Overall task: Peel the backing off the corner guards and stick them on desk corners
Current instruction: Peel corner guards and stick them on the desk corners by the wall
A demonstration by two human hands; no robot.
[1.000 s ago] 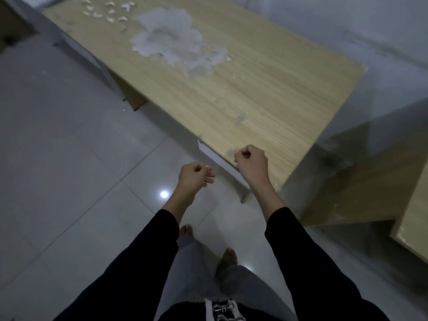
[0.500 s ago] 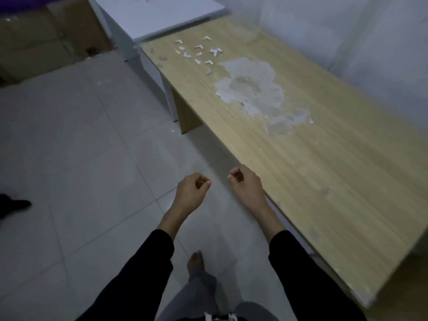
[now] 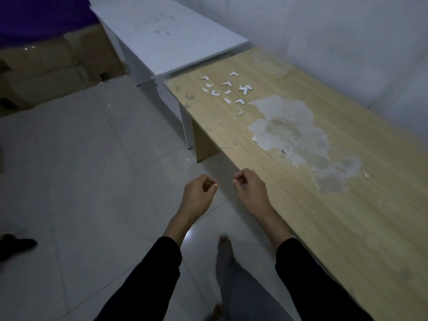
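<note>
While corner guards lie scattered as loose supply at far end of wooden worktop, well apart from person alongside, left hand and right hand hang clenched near its edge, thumb to forefinger; anything pinched too small to tell. Next guard probably wanted.

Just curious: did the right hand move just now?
Yes. The right hand left the desk corner, moving along its edge toward the corner guards.
</note>
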